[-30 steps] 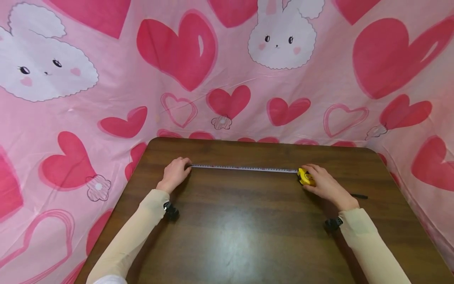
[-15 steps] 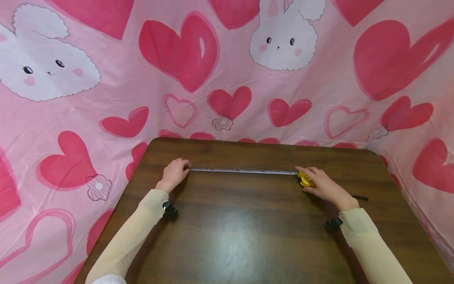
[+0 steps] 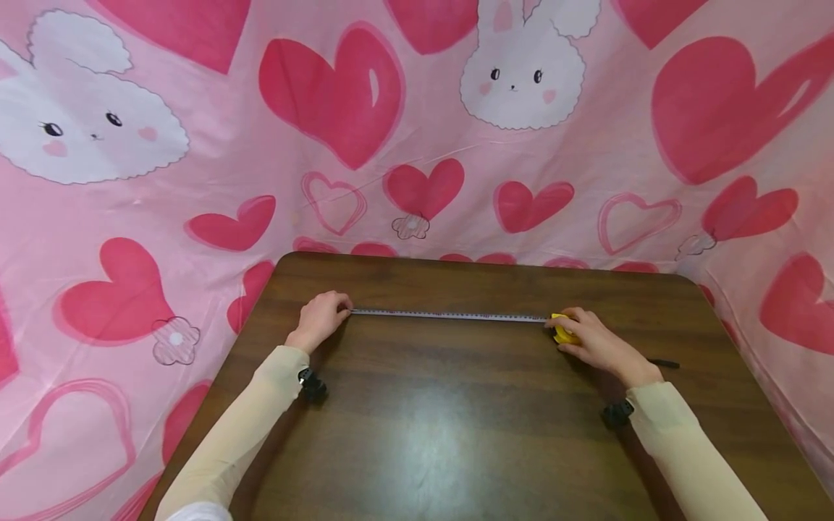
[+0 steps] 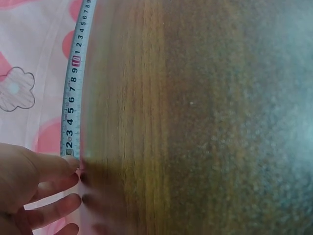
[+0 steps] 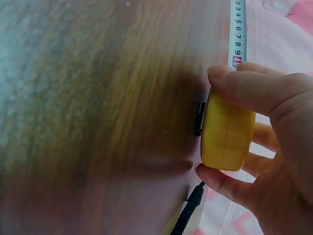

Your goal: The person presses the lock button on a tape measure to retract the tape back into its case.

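Left hand (image 3: pixel 319 318) pinches the tape blade (image 3: pixel 449 315) at ten o'clock on the table (image 3: pixel 456 383); right hand (image 3: pixel 599 346) grips the yellow case (image 5: pixel 227 134) at two o'clock. Keep the blade taut, level, untwisted.

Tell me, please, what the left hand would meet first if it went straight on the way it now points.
Beyond the tape blade it pinches, the left hand would probably meet the pink cloth first, past the far edge of the table, though its height above the wood is unclear.
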Motion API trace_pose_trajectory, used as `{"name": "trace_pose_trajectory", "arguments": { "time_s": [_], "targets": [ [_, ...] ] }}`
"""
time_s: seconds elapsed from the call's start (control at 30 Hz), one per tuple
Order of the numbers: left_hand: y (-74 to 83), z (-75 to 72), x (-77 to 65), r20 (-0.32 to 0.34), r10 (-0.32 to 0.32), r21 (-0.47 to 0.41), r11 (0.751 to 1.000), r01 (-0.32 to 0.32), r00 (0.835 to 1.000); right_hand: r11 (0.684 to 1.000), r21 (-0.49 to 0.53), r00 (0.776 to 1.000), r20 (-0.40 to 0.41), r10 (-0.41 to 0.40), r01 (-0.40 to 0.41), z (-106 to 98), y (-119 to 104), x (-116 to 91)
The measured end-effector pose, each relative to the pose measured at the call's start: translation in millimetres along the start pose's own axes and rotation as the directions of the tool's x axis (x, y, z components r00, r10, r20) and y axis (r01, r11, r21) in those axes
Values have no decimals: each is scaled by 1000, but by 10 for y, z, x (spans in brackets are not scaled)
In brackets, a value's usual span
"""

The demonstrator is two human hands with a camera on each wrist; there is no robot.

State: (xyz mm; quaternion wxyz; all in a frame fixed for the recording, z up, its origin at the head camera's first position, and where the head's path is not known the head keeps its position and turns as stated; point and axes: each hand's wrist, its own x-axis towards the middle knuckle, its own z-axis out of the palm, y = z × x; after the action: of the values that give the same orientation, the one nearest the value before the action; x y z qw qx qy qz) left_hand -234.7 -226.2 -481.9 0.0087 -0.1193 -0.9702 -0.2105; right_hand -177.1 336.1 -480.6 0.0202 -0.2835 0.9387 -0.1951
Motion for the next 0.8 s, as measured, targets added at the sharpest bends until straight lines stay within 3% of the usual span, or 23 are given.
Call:
{"name": "trace_pose_trajectory", "arguments": {
  "time_s": [0.53, 0.8],
  "targets": [
    [25, -60, -59, -26, 37, -32, 999, -38, 999, 999, -35, 997, -61, -37, 35, -46, -40, -131],
    [13, -99, -83, -56, 105, -14, 994, -106, 993, 998, -37, 994, -91, -52, 49, -78, -112, -208]
  ]
}}
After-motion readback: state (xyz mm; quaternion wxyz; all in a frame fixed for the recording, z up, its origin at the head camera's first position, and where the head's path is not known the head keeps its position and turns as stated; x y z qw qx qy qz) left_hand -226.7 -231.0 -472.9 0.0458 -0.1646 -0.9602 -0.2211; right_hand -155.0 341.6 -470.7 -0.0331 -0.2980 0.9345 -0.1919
